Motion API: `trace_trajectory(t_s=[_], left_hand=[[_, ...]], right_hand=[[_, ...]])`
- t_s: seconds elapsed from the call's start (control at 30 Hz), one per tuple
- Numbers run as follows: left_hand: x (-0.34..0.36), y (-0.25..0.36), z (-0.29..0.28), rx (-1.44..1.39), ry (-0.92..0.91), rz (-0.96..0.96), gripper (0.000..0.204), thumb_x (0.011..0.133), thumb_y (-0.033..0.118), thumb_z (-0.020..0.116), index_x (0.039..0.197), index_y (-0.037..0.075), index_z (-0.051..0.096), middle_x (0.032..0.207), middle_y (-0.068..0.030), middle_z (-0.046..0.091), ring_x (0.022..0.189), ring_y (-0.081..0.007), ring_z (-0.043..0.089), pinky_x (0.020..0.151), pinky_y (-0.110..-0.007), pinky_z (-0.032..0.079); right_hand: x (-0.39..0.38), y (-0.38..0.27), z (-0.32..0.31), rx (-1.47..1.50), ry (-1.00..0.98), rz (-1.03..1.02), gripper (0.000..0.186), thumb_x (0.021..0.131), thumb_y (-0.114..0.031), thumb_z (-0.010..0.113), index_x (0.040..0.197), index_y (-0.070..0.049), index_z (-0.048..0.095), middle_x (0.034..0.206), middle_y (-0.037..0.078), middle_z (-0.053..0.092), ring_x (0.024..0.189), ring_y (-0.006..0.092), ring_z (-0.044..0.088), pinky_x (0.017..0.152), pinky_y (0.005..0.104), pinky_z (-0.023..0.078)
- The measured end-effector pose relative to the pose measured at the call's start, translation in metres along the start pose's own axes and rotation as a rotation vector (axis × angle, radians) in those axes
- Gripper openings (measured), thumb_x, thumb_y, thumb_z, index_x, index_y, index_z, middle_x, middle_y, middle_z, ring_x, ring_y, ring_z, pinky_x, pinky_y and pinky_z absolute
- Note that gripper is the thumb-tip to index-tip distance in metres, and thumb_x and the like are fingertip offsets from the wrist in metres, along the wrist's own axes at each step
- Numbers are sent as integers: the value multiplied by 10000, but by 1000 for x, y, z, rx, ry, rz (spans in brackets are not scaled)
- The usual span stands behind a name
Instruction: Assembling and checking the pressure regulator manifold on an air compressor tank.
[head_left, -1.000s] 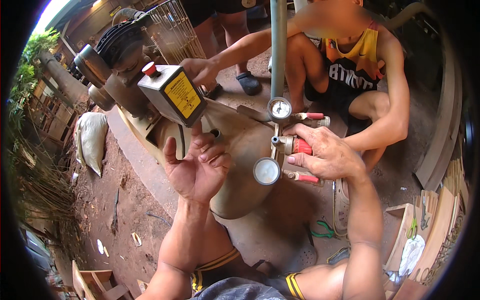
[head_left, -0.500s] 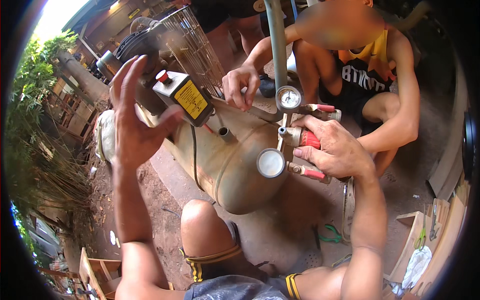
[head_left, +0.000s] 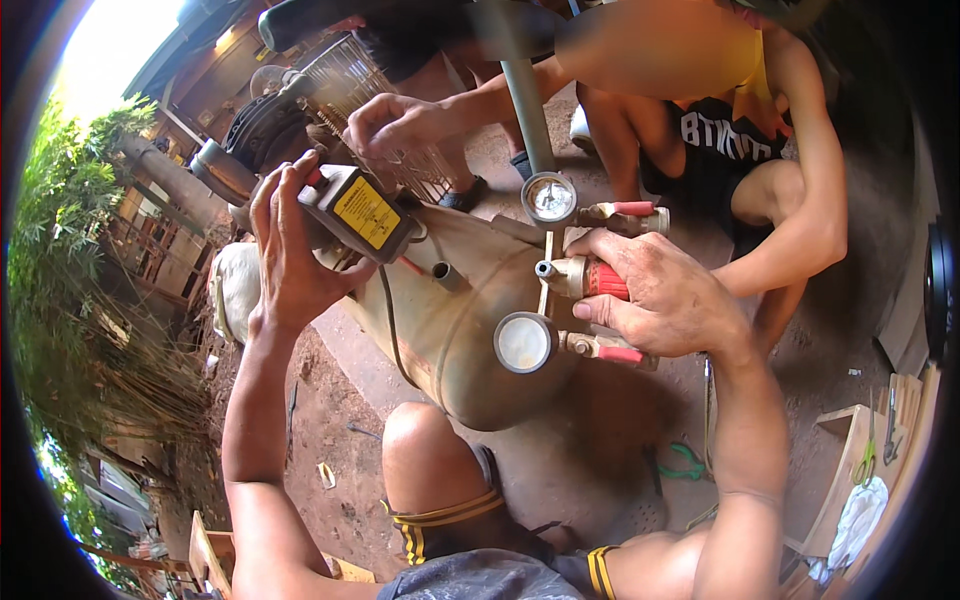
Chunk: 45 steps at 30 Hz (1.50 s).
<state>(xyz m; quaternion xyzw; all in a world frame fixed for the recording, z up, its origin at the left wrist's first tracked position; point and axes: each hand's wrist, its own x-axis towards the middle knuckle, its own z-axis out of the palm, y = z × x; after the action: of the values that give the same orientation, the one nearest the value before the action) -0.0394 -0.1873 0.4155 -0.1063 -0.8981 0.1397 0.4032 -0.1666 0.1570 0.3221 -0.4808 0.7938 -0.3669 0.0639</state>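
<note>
A black pressure switch box point(head_left: 365, 212) with a yellow label and red knob stands over a dull beige-green compressor tank point(head_left: 500, 330). My left hand point(head_left: 290, 245) spans the box's left side, fingers up by the red knob and thumb along its lower edge; the contact behind is hidden. At the tank's right end, my right hand point(head_left: 665, 290) is closed around the red knob of a regulator point(head_left: 600, 280). Two round gauges sit on the regulator's bar, an upper gauge point(head_left: 550, 199) and a lower gauge point(head_left: 523, 343). Beside them are red-handled valves, an upper valve point(head_left: 625, 213) and a lower valve point(head_left: 605, 348).
A co-worker squats across the tank, one hand point(head_left: 395, 125) above it behind the box. Another person's legs show beyond. A grey-green post point(head_left: 527, 115) rises behind the upper gauge. Green-handled pliers point(head_left: 682, 462) lie on the ground; a wooden tray point(head_left: 840, 470) with tools is at right.
My left hand has come from beside the box onto it. The co-worker's hand has moved left, toward the box. My right hand keeps its hold on the regulator knob.
</note>
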Motion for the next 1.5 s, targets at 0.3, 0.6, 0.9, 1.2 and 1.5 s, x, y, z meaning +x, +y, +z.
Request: trace_trajectory(t_s=[0.3, 0.6, 0.9, 1.2, 1.5], left_hand=[[-4, -10, -3, 40, 21, 46, 1225, 459, 243, 989, 1521, 37, 414, 1392, -98, 623, 1339, -324, 468, 1185, -521, 289], [-16, -9, 6, -47, -17, -33, 1275, 570, 165, 974, 1600, 23, 237, 1536, -180, 471, 1411, -356, 414, 1200, -498, 311], [-13, -14, -3, -210, -99, -15, 1092, 736, 434, 911, 1581, 34, 347, 1491, -187, 489, 1343, -364, 486, 1123, -485, 404], [11, -43, -27, -589, -160, -521, 297, 994, 115, 698, 1257, -20, 678, 1114, -56, 717, 1051, -112, 622, 920, -274, 484], [35, -9, -34, -492, -138, -441, 225, 950, -69, 656, 1151, 13, 594, 940, -34, 628, 860, -92, 540, 777, -255, 471]], right_hand=[[-1, 0, 3, 3, 48, -29, 462, 883, -316, 765, 1233, -55, 613, 1111, 202, 675, 1030, 427, 626, 949, 471, 476], [3, 3, 10, 6, 17, -105, 359, 912, -274, 695, 1093, 22, 601, 1032, 253, 672, 1031, 455, 637, 932, 517, 483], [4, 2, 13, 20, 17, -145, 387, 913, -262, 699, 1125, 48, 607, 1045, 268, 700, 1043, 452, 662, 939, 505, 504], [7, 6, 17, 16, -79, -79, 442, 923, -295, 701, 1216, 6, 564, 1121, 238, 670, 1105, 435, 616, 983, 514, 466], [11, 1, 22, 6, -61, -79, 462, 925, -298, 681, 1243, 19, 569, 1106, 258, 687, 1113, 426, 625, 999, 500, 476]])
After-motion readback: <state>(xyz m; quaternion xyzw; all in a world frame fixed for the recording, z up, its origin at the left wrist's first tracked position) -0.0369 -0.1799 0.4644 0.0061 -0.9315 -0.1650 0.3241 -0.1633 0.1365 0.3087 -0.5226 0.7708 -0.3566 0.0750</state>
